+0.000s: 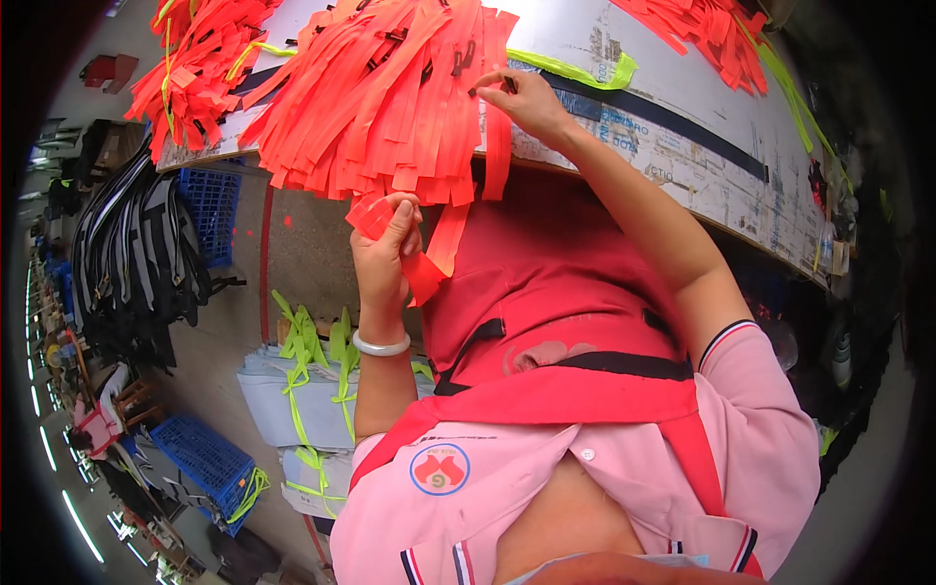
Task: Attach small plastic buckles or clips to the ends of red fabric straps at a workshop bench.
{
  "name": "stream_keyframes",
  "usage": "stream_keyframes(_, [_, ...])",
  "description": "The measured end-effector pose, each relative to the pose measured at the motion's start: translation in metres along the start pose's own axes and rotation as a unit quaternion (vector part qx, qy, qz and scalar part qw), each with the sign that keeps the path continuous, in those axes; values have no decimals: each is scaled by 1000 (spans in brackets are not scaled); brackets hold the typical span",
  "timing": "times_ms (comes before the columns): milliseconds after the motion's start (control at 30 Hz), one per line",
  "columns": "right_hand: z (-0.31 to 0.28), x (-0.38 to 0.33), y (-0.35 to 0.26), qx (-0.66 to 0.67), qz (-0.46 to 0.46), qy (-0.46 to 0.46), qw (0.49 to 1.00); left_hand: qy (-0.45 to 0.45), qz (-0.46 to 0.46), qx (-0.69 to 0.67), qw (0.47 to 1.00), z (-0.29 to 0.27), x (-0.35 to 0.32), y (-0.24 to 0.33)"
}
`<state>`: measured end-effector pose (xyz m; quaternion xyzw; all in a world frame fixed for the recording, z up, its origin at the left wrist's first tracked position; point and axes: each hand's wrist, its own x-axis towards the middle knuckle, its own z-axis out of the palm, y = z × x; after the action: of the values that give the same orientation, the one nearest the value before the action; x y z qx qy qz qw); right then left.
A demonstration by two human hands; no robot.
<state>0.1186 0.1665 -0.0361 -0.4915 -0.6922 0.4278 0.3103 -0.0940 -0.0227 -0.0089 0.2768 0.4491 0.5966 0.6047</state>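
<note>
A thick heap of bright orange straps (pixel 380 107), several with small black fittings, lies on the table and hangs over its near edge. Below that edge my left hand (pixel 388 244) is closed round a few folded orange straps (pixel 426 278), whose ends trail beside the wrist. My right hand (pixel 525 102) is at the right side of the heap, thumb and fingers pinched together. A small black piece (pixel 510 85) shows between them, and an orange strap (pixel 496 146) hangs down just beneath. Exactly how the pinched fingertips grip the strap is partly hidden.
The worn white tabletop (pixel 682 127) carries a yellow-green ribbon (pixel 575 68) and more orange straps (pixel 697 34) at the far right. Left of the table hang black and grey straps (pixel 141 239). Blue crates (pixel 200 453) and tied pale bundles (pixel 283 395) sit lower down.
</note>
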Motion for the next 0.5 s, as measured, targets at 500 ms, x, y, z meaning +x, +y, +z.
stream_keyframes(500, [3, 13, 22, -200, 15, 60, 978, -70, -75, 13, 995, 59, 13, -13])
